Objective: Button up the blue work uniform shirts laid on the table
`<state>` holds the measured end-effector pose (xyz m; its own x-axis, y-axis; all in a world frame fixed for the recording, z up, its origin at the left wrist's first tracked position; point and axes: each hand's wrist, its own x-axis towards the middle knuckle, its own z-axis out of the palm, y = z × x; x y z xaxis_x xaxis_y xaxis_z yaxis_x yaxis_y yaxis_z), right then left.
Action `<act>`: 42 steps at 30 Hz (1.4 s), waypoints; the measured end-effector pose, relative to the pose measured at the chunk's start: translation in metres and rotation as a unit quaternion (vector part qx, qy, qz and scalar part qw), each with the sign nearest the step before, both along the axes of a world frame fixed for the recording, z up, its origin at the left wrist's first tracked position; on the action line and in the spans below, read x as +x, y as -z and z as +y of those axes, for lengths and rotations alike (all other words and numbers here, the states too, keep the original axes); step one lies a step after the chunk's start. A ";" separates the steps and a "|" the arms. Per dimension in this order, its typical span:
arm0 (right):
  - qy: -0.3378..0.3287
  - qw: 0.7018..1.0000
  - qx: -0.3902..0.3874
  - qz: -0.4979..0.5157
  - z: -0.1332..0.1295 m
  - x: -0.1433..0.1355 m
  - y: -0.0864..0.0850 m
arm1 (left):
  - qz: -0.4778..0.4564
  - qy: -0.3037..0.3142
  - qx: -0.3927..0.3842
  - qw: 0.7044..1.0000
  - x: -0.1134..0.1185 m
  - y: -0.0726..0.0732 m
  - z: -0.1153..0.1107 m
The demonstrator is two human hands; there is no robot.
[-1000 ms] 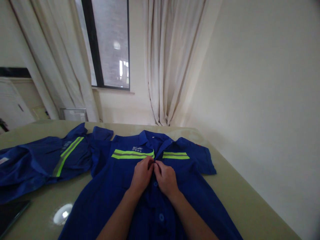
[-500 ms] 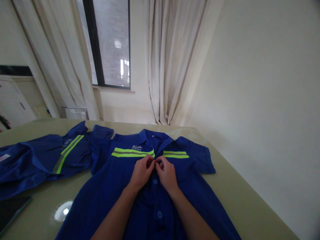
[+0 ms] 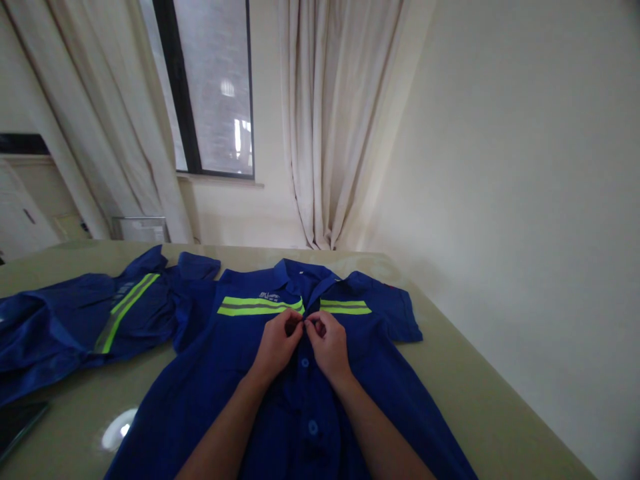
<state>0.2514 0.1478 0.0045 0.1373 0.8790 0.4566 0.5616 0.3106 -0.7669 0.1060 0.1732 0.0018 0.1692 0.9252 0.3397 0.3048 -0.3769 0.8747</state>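
Observation:
A blue short-sleeved work shirt [image 3: 210, 387] lies spread face up, collar away from me. Yellow-green reflective strips with a grey band cross its chest. My left hand [image 3: 279, 340] and my right hand [image 3: 327, 340] meet at the front placket, just below the strips. Both pinch the fabric with thumb and fingers, the tips almost touching. Whatever button sits between the fingertips is hidden. Below the hands, a fastened-looking button [image 3: 305, 363] and a larger-looking button [image 3: 313, 427] show on the placket. The collar stands open above.
Another blue work shirt [image 3: 75, 313] with a reflective strip lies rumpled on the left. A dark flat device [image 3: 17, 427] rests at the table's left edge. The pale green table [image 3: 480, 387] meets a wall on the right. Curtains [image 3: 325, 120] and a window stand behind.
The whole view has shifted slightly, so everything appears a little further left. Both hands keep pinching the placket at the same spot, with only small finger movements.

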 end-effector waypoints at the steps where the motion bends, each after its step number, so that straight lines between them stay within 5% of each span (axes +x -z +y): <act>1: 0.004 1.000 0.005 0.001 0.000 0.000 0.000 | 0.007 -0.003 -0.001 1.000 0.000 0.000 0.000; 7: 0.011 0.996 -0.046 0.070 0.006 0.003 0.007 | 0.064 -0.023 -0.015 0.998 0.003 -0.001 -0.003; 14: 0.000 0.985 -0.139 0.099 0.019 0.009 0.012 | 0.299 -0.045 0.059 0.951 0.005 -0.005 -0.014; 22: 0.034 0.999 -0.032 -0.023 0.011 0.004 0.008 | 0.359 -0.119 0.084 0.922 0.006 -0.009 -0.011; 26: 0.035 0.989 -0.043 -0.136 0.006 -0.001 0.004 | 0.408 -0.129 0.127 0.895 0.008 -0.004 -0.016; 32: 0.060 0.975 -0.067 -0.202 -0.027 -0.012 0.000 | 0.469 -0.092 0.124 0.870 -0.004 0.012 -0.038; 35: 0.074 0.980 -0.100 -0.156 -0.039 -0.005 -0.001 | 0.469 -0.065 0.142 0.869 -0.015 0.014 -0.058; 42: 0.134 0.980 -0.139 -0.054 -0.006 0.017 -0.012 | 0.447 -0.031 0.127 0.885 -0.020 0.003 -0.093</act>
